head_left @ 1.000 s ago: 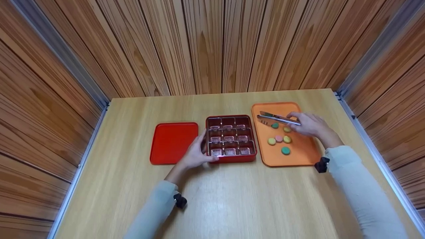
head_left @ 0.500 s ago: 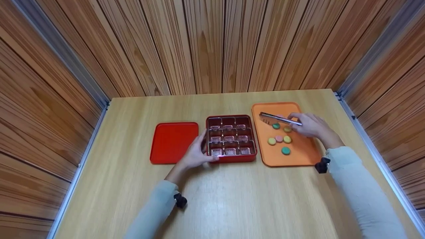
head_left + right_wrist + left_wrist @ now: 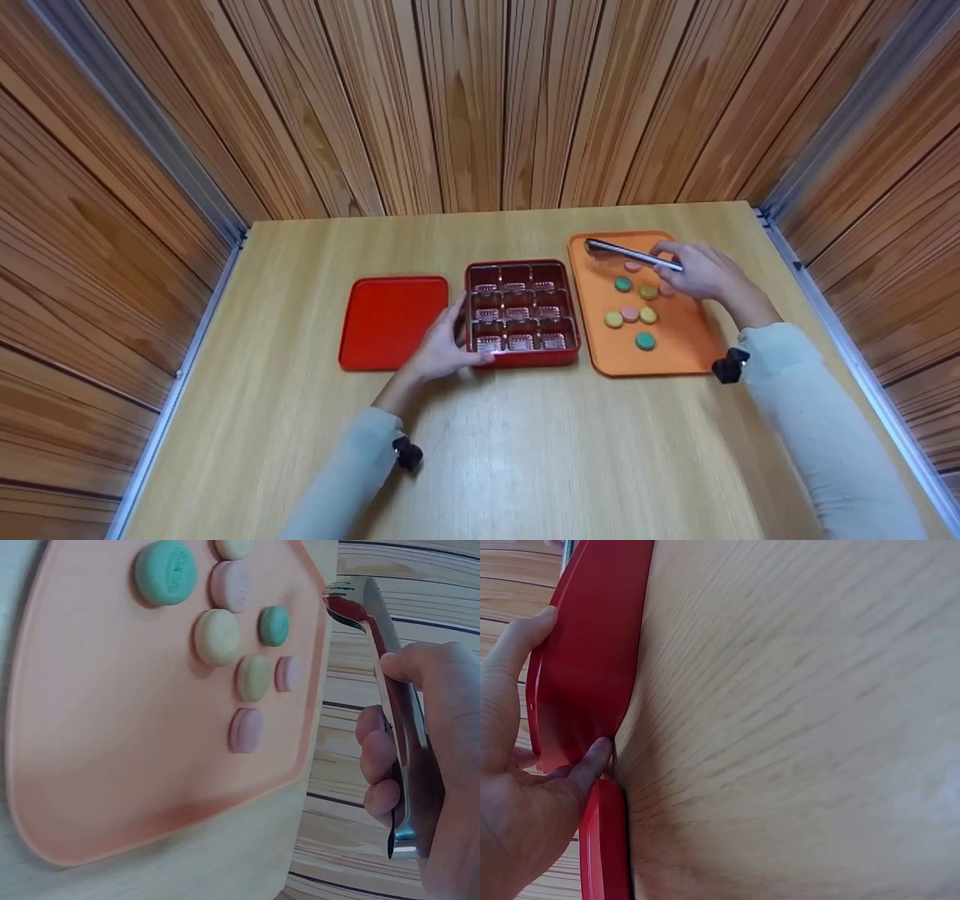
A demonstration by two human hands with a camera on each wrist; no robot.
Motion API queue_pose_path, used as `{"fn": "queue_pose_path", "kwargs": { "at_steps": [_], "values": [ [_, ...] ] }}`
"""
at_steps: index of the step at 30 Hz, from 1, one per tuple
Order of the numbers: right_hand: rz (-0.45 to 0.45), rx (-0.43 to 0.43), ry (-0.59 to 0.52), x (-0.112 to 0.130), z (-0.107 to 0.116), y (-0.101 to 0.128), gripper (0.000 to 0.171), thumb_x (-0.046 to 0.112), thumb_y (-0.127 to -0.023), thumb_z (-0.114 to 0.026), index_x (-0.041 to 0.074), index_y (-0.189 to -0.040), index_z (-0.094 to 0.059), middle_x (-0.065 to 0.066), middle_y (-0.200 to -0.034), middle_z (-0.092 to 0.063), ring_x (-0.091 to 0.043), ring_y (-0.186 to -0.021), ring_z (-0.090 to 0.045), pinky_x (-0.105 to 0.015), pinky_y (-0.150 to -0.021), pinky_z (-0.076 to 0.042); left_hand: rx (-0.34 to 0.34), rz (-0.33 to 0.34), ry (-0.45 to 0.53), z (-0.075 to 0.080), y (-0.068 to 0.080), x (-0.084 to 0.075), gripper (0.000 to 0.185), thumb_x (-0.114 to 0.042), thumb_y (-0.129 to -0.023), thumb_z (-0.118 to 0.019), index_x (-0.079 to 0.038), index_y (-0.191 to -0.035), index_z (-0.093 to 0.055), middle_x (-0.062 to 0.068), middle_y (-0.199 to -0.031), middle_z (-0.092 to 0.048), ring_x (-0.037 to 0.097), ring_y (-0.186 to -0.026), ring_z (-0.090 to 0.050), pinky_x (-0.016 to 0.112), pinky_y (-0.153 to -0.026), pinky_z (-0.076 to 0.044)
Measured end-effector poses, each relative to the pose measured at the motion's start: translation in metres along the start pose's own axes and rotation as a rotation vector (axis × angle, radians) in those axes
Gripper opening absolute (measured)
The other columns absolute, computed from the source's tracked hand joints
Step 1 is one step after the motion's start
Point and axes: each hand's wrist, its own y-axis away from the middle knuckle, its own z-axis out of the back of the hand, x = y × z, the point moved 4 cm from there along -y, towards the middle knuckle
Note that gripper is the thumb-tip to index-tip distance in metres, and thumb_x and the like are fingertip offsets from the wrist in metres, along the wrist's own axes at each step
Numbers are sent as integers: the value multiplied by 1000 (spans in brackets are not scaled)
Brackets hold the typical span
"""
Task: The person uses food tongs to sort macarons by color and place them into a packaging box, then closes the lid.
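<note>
Head view shows the right hand [image 3: 694, 271] curled round a pair of metal tongs [image 3: 630, 255], their tips held shut and empty above the far end of the orange tray [image 3: 679, 352], where small round sweets [image 3: 631, 313] lie loose. The left hand [image 3: 442, 352] rests with relaxed fingers against the near left corner of the red box [image 3: 559, 358], beside its lid [image 3: 390, 321] on the bench [image 3: 525, 450]. A sweet squeezed off-centre could slip from the smooth tips, and the box might slide if that light touch eases.
</note>
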Motion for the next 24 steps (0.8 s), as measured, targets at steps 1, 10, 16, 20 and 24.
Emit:
{"fn": "queue_pose_path", "kwargs": {
  "at_steps": [1,10,16,20,24],
  "values": [
    [10,-5,9,2,1,0,43,32,-114,-61,13,-153,-61,-10,-86,-58,-23,-63,-54,-30,-54,-42,1,-3,9,0,0,0,129,-24,-84,-101,-15,-182,-17,25,-179,-35,43,-168,-35,60,-145,-26],
    [32,-28,55,23,13,0,47,34,-115,-61,13,-157,-61,-9,-84,-57,-24,-65,-52,-31,-55,-37,4,-29,28,0,1,-2,127,-23,-85,-99,-10,-181,-18,25,-178,-37,42,-165,-37,59,-144,-26],
    [45,-38,50,43,14,-4,46,34,-115,-61,15,-157,-61,-7,-81,-59,-22,-60,-52,-31,-54,-37,3,-15,4,0,0,-1,126,-22,-85,-99,-12,-182,-19,24,-178,-37,42,-166,-37,60,-145,-25],
    [74,-45,48,57,12,-7,44,32,-115,-60,15,-156,-62,-3,-75,-61,-19,-53,-54,-29,-51,-36,-2,-18,26,0,1,-2,127,-18,-84,-100,-9,-181,-18,26,-180,-34,44,-169,-34,58,-145,-26],
    [124,-59,52,71,9,-11,40,30,-115,-60,14,-152,-64,-6,-80,-64,-20,-56,-56,-29,-50,-36,-3,-24,44,-1,1,-3,127,-15,-85,-99,-8,-181,-17,25,-182,-32,44,-170,-32,59,-144,-26]
  ]
}}
